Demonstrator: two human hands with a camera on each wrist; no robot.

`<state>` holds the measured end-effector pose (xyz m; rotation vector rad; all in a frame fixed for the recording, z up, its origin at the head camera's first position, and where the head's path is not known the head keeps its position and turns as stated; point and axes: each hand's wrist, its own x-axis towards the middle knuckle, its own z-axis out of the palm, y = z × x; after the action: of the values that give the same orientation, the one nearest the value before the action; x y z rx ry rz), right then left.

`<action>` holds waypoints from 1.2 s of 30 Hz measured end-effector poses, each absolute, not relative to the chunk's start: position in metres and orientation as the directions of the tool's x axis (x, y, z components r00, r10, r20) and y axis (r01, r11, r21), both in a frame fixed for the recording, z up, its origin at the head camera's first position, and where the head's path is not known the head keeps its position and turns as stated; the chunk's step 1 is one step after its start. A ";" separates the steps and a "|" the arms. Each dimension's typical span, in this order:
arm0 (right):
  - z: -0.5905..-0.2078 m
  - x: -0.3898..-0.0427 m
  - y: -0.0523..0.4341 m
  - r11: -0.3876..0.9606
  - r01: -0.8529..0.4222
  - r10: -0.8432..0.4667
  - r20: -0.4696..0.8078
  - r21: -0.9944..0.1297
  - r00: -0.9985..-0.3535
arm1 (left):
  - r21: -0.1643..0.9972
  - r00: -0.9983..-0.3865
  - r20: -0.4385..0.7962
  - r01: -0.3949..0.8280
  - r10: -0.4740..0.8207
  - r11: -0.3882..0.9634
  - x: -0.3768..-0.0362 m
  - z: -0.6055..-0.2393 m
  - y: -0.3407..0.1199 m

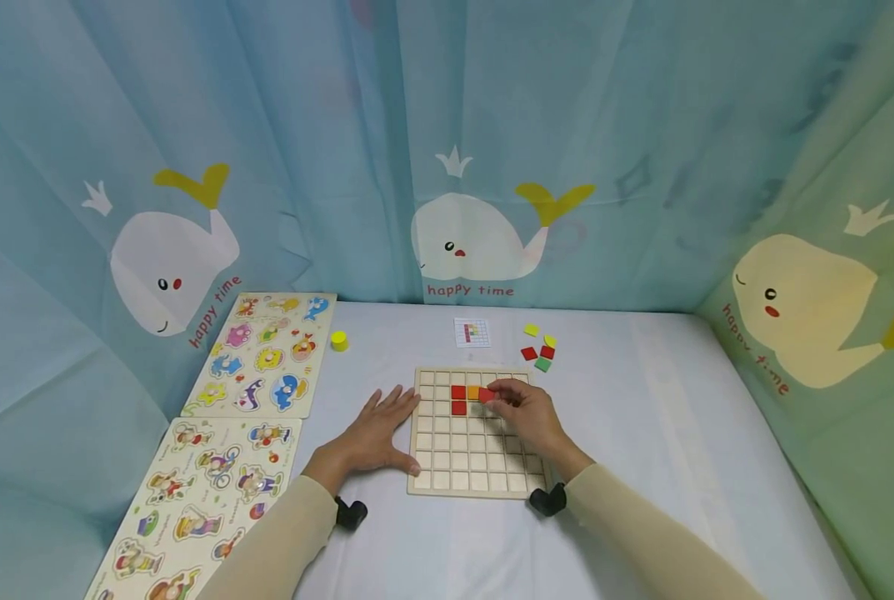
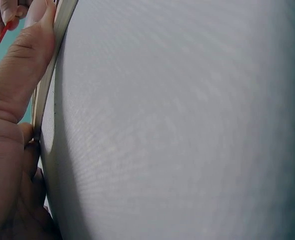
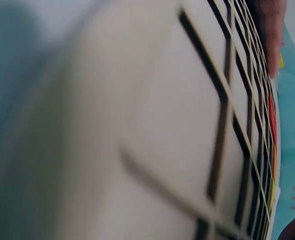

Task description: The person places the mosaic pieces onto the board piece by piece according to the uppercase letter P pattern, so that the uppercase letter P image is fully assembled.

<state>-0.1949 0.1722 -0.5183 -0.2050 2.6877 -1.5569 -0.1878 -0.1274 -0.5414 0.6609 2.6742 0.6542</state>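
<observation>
Head view alone gives the full layout: wooden grid board [image 1: 471, 450] at centre frame, two red tiles [image 1: 458, 399] plus an orange tile [image 1: 473, 392] seated in its upper rows; the wrist views show only the board edge and blurred cells. Loose tiles [image 1: 540, 352] and a pattern card [image 1: 471, 332] lie above the board, a yellow cylinder [image 1: 338, 340] and two animal puzzle boards [image 1: 267, 353] to the left, nothing blocking. Left hand [image 1: 377, 433] lies flat with fingers straight, thumb against the board's left edge; right hand [image 1: 525, 414] pinches a red tile [image 1: 487, 394] just right of the orange one.

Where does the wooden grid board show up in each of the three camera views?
Head: wooden grid board at centre on the table, between both hands.
Left wrist: only its edge, upper left, against the left hand.
Right wrist: blurred close-up of its cells filling the frame.
Shared landmark: the red tiles on the board.
</observation>
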 end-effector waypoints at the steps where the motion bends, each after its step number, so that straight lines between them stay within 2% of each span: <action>1: -0.519 -0.194 0.170 0.485 -0.100 -0.133 0.040 -0.869 -0.990 | 0.497 -0.846 -0.184 0.359 0.500 0.790 -0.188 -0.541 -0.127; 14: -0.525 -0.182 0.144 0.515 -0.073 -0.176 -0.022 -0.854 -0.984 | 0.486 -0.843 -0.173 0.376 0.509 0.789 -0.187 -0.538 -0.128; 26: -0.531 -0.179 0.132 0.650 -0.138 -0.198 0.009 -0.748 -0.980 | 0.484 -0.841 -0.184 0.373 0.509 0.791 -0.187 -0.539 -0.128; 36: -0.533 -0.177 0.129 0.709 -0.144 -0.192 0.007 -0.691 -0.981 | 0.481 -0.842 -0.184 0.373 0.508 0.793 -0.189 -0.542 -0.128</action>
<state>-0.1774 0.1287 -0.5326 -0.2798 2.8428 -1.1411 -0.1888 -0.1277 -0.5415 0.6758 2.6791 0.6277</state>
